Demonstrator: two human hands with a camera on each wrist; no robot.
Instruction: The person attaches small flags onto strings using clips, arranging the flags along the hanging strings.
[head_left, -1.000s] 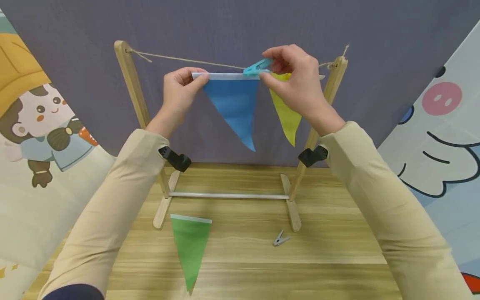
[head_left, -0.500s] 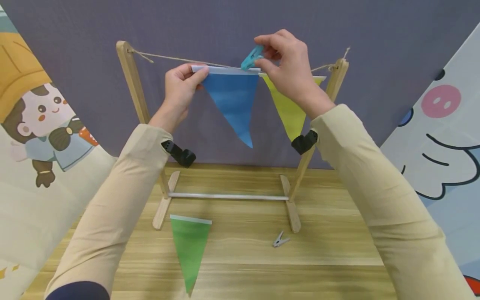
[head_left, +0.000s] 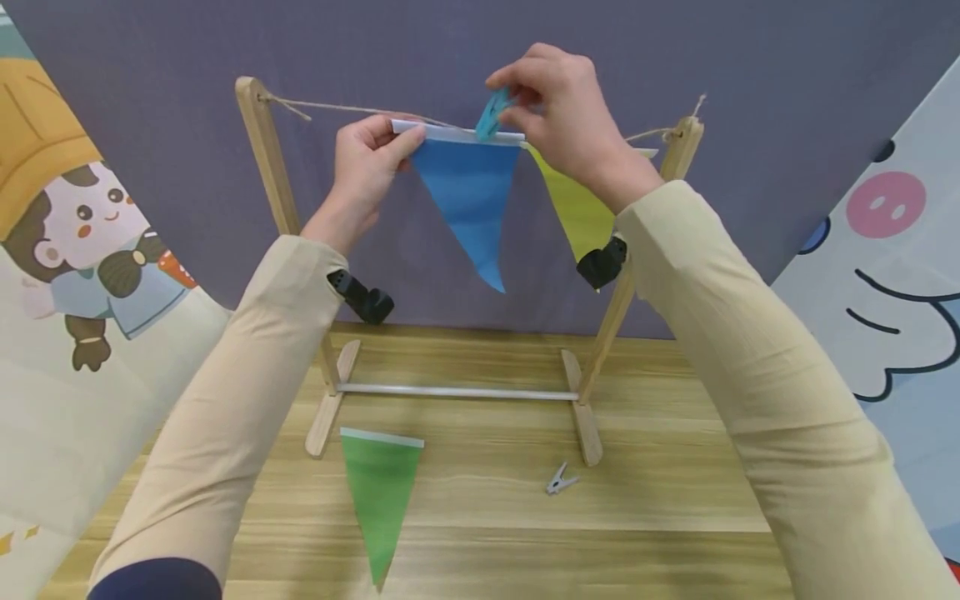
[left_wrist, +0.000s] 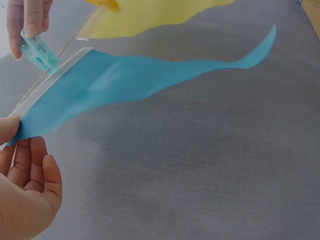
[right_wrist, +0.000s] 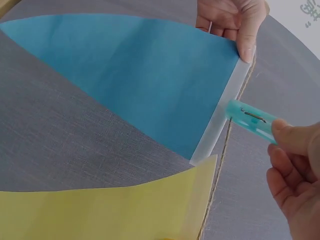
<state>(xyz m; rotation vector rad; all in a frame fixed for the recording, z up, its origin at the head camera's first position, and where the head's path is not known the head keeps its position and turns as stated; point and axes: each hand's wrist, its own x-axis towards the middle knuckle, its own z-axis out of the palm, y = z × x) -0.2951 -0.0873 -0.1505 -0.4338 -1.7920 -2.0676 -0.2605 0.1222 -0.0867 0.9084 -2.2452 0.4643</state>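
The far fingers of the left hand (head_left: 367,158) are mostly hidden behind the blue pennant (head_left: 472,192) in the head view; the left wrist view shows the thumb and fingers pinching 1 corner of its white band (head_left: 457,134). The right hand (head_left: 562,100) pinches a turquoise clothespin (head_left: 492,115), its own fingers covering part of the handles and the top edge cutting it off in the left wrist view. The clothespin's nose is at the band and the string (head_left: 322,105); how deeply it bites is hard to make out. The right hand and a black wrist camera (head_left: 602,265) block parts of the yellow pennant (head_left: 573,200), whose orange clip (left_wrist: 107,4) is cropped at the top of the left wrist view.

The blue pennant hangs between 2 wooden posts (head_left: 270,158), a long triangle, rippled, its point curling aside. The clothespin is glossy, with a metal spring. Below lie a green pennant (head_left: 382,492) and a grey clothespin (head_left: 560,479).
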